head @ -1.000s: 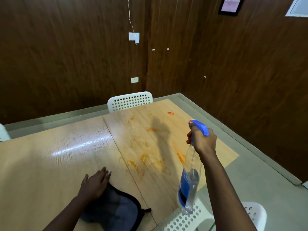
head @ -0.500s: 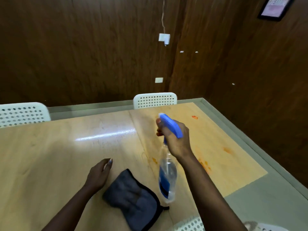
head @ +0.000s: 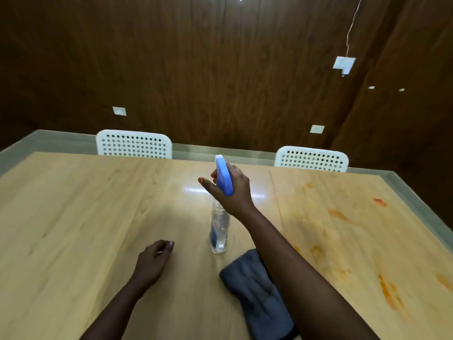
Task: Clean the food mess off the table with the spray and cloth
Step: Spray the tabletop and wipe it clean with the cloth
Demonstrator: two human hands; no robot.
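Right hand [head: 232,190] around spray bottle [head: 220,227]

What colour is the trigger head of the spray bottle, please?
Blue, on a clear spray bottle, held by the right hand; the head view shows it best.

We are seeing dim, warm indoor light glaring as a white streak on the pale wooden table [head: 98,217]; edges are bowing with wide-angle distortion, and everything is blurring softly.

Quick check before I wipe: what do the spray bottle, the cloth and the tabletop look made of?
Spray bottle: clear plastic body, see-through, with an opaque blue plastic trigger head. Cloth: soft grey fabric, matte and quilted-looking, possibly microfibre. Table: pale wood-grain surface, likely laminate, glossy enough to mirror a light.
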